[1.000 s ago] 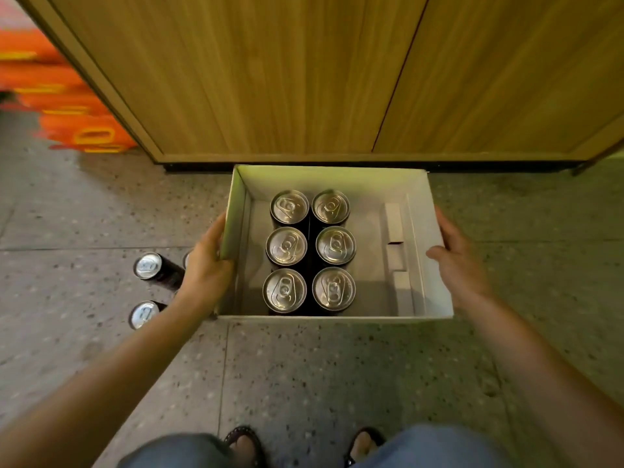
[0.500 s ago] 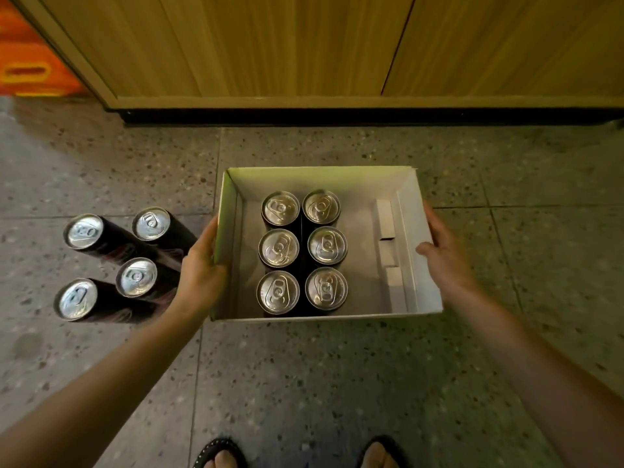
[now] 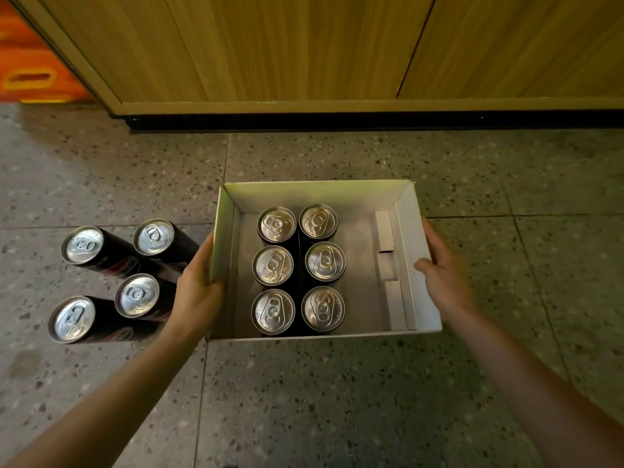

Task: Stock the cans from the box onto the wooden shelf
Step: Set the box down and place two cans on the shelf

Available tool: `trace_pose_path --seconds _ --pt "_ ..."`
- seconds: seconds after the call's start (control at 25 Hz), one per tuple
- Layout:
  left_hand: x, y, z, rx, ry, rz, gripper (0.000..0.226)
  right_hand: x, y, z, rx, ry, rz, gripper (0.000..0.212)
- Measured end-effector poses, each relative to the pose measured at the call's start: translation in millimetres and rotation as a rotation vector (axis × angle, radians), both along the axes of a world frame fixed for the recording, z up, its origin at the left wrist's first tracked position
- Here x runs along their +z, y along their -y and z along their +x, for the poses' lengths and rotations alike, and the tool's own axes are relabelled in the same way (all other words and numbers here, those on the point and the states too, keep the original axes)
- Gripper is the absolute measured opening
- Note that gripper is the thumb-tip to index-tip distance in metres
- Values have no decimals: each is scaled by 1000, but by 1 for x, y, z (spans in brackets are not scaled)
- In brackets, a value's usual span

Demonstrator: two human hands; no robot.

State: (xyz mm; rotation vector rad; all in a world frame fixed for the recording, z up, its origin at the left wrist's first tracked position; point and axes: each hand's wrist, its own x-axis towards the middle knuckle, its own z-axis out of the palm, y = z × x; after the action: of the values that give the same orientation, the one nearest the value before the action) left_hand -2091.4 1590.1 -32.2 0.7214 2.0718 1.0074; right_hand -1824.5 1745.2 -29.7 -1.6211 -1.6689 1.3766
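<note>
**Ana:** Cardboard in both hands! The left hand [image 3: 197, 292] is clamped on the left wall of the box [image 3: 317, 194], thumb hooked over the rim, and the right hand [image 3: 442, 278] is closed on the right wall, thumb inside.

**Ben:** So neither is nearer; the box sits squarely between them, long axis running left to right, over the terrazzo floor [image 3: 337, 400]. Is it lifted or resting? I can't tell from up here.

**Ana:** Inside, six cans [image 3: 299, 268] stand upright in two columns toward the left wall, and a folded cardboard insert [image 3: 388, 265] lies along the right wall.

**Ben:** Just left of the left hand, four loose cans [image 3: 111, 278] stand on the floor.

**Ana:** Straight ahead beyond the box's far wall: the wooden cabinet front [image 3: 270, 45], with an orange crate [image 3: 30, 72] at the far left corner. No open shelf visible, so I'd guess the load must travel forward and up.
</note>
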Motion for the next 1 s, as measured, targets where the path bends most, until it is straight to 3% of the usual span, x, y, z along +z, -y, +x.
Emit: trace_pose_path --seconds 0.2,0.28,0.4,0.48,0.64,0.76,1.0 --pt "2 -3 1 -50 -18 -45 77 0 -1 0 72 61 -12 68" --pt "7 -4 8 -29 -148 -7 71 10 -2 -1 18 123 56 70" --pt "30 -12 8 -24 -395 201 69 38 -5 -20 5 102 331 59" --pt "40 -29 5 -143 -284 237 65 46 -10 -45 146 33 361 54" --pt "25 -60 5 -270 78 9 76 33 -14 -94 514 150 142 70" --pt "13 -74 3 -290 175 -25 71 18 -17 -114 582 133 -20 76" --pt "6 -94 3 -237 194 23 58 9 -30 -127 594 207 -32 65"
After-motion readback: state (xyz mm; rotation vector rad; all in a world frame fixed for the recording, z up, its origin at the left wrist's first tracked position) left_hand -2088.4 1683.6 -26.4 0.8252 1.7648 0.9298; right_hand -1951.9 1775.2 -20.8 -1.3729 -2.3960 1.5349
